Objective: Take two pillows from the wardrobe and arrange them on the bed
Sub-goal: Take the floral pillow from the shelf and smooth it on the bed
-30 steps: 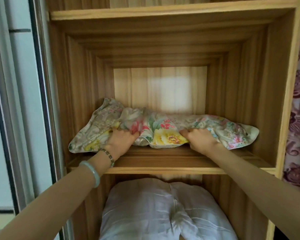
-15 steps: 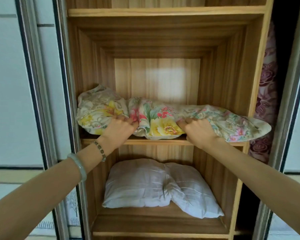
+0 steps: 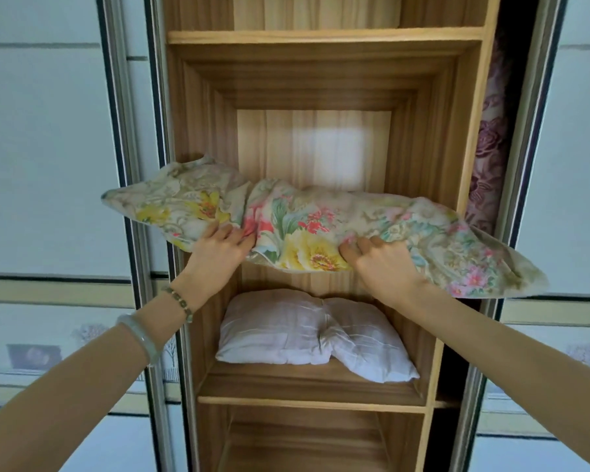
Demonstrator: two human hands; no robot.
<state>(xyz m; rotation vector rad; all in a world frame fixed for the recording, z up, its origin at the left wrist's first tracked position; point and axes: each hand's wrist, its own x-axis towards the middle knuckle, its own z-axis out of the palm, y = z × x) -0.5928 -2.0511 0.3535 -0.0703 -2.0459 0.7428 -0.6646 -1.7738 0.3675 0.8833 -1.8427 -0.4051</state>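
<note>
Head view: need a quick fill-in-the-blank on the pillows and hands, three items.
1. The left hand and right hand both grip the held pillow, whose print is ____.
2. The white pillow lies on the shelf ____ the held pillow.
3. The pale bangle sits on the ____ wrist.
Missing: floral; below; left.

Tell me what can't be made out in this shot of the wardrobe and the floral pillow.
- Head view: the shelf edge under the floral pillow is covered by it, so resting or lifted is unclear.
- Left hand and right hand: thumbs out of sight beneath the pillow.
- Bed: outside the frame.
- Purple cloth: mostly behind the wardrobe side panel.
</note>
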